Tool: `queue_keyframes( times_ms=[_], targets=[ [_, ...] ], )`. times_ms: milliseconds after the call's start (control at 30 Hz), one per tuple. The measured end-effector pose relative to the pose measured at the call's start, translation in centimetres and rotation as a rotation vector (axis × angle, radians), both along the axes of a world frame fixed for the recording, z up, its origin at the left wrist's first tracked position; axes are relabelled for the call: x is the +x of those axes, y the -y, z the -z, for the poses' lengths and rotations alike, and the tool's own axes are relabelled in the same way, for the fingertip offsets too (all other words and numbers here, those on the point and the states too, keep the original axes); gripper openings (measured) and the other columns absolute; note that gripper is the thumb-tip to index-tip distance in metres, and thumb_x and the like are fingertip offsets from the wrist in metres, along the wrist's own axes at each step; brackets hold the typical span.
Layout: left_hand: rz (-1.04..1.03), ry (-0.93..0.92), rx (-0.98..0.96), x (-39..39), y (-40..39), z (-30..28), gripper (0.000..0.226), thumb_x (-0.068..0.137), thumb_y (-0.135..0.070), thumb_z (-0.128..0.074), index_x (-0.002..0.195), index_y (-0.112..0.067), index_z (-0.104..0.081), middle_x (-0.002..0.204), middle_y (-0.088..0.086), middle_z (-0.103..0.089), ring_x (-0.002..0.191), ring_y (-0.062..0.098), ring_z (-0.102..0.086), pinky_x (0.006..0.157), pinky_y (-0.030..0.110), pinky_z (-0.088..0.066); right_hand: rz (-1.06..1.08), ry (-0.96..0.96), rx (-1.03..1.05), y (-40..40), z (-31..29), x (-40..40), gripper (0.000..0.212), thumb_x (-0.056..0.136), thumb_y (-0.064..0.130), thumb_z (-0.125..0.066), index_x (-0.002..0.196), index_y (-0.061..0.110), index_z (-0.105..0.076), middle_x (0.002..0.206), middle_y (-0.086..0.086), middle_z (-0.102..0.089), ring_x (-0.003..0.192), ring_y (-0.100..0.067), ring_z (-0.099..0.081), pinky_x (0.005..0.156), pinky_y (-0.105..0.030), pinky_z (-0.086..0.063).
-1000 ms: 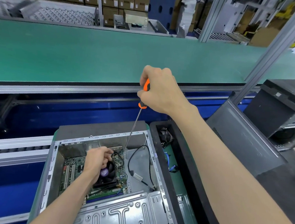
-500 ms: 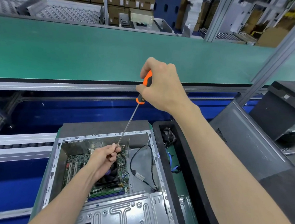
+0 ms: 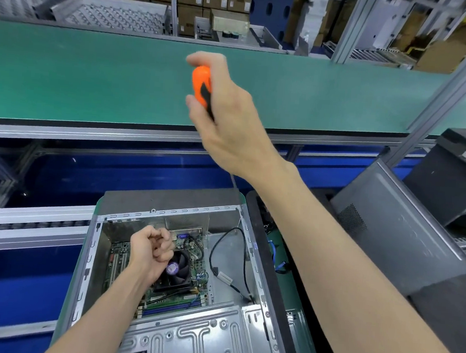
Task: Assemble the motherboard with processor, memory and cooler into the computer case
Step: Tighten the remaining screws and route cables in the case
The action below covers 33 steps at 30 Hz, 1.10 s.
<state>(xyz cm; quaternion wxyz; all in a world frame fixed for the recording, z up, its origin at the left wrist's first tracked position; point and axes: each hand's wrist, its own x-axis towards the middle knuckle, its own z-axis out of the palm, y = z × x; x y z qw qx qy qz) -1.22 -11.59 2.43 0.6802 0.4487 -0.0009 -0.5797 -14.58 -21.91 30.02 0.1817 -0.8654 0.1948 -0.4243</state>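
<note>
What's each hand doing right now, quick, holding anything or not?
Left hand: fingers curled over the cooler; whether they hold anything cannot be told.
Right hand: grips the orange screwdriver.

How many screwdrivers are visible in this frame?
1. An orange-handled screwdriver gripped in the right hand, raised above the open computer case. Its shaft is mostly hidden behind that hand.

Two bare forearms, no sleeves, gloves, watch or rings
</note>
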Motion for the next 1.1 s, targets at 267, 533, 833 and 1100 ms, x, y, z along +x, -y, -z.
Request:
queue_keyframes(
  times_ms=[267,533,833,1100],
  targets=[
    [0.063,0.424,0.125,-0.2,0.3,0.5,0.030,0.093,-0.010,-0.053,0.063,-0.009,-0.050,0.049,-0.005,-0.025,0.041,0.010,-0.015,0.041,0.025,-0.009,0.049,-0.579,-0.191,-1.6,7.9,2.2,0.037,0.096,0.021,-0.049,0.133,0.025,-0.042,0.121,0.003,-0.058,0.072,-0.033,-0.057,0.064,-0.041,-0.045],
    [0.338,1.557,0.516,1.1,1.2,1.3,0.015,0.084,-0.043,-0.066,0.073,-0.035,-0.071,0.071,-0.012,-0.069,0.073,0.018,-0.063,0.061,0.027,-0.044,0.239,-1.108,0.009,-2.0,17.9,-1.2,0.024,0.089,0.020,-0.058,0.111,0.014,-0.055,0.096,-0.009,-0.060,0.092,-0.034,-0.063,0.065,-0.036,-0.036],
    [0.821,1.594,0.505,2.7,3.6,4.0,0.024,0.085,-0.029,-0.061,0.101,-0.036,-0.078,0.111,-0.010,-0.074,0.102,0.021,-0.067,0.088,0.031,-0.054,0.109,-1.554,0.072,-5.4,25.8,-0.9,0.020,0.096,0.019,-0.056,0.114,0.018,-0.062,0.111,-0.004,-0.060,0.105,-0.026,-0.060,0.070,-0.035,-0.033],
    [0.982,1.539,0.460,3.4,4.0,5.0,0.034,0.080,-0.023,-0.052,0.104,-0.028,-0.075,0.115,-0.002,-0.073,0.110,0.025,-0.064,0.090,0.035,-0.054,0.120,-1.446,0.479,-3.3,27.2,0.4,0.048,0.094,0.021,-0.052,0.139,0.006,-0.046,0.146,-0.013,-0.043,0.121,-0.036,-0.055,0.088,-0.043,-0.047]
  ],
)
